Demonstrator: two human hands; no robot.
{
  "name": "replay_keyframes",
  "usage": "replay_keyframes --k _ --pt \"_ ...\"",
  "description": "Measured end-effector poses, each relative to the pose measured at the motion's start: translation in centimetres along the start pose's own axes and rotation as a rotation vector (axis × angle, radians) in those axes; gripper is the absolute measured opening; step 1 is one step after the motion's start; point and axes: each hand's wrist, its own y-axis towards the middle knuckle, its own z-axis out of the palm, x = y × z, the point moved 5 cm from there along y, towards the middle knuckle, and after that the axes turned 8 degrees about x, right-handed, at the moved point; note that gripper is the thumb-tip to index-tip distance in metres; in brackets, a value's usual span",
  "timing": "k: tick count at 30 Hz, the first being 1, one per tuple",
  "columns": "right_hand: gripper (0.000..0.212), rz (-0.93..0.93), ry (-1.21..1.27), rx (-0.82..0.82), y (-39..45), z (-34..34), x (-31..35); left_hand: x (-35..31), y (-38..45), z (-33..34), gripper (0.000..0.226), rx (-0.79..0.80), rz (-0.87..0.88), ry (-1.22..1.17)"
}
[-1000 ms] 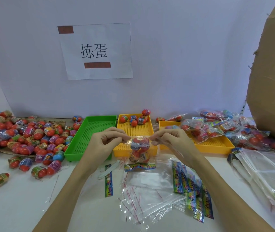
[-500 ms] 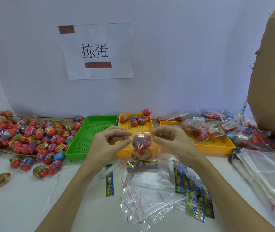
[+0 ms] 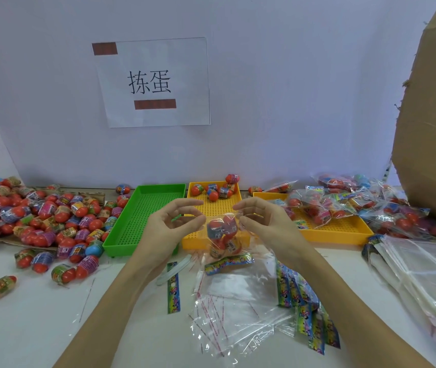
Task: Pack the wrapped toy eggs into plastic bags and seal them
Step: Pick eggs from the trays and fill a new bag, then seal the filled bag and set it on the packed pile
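On your left, the loose pile of wrapped eggs waits on the tabletop. Your left hand pinches one top corner of the filled bag, thumb against forefinger, other fingers loosely spread. The bag hangs between your hands above the middle yellow tray, several eggs inside. Your right hand pinches the opposite corner. You seem to be at the sealing step: next, fold the flap squarely and press it shut.
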Motion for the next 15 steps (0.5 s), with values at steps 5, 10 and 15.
replay_keyframes --k 5,10,15 --pt "0.019 -0.011 0.026 -0.044 0.04 -0.07 0.01 0.05 -0.24 0.14 0.046 0.024 -0.028 0.063" --pt "0.021 0.015 0.094 -0.046 0.06 -0.19 -0.23 0.08 -0.08 0.09 0.027 0.010 0.012 0.124" --pt "0.032 0.091 -0.031 0.071 -0.02 0.36 -0.78 0.30 0.17 -0.57 0.028 0.024 0.023 0.057"
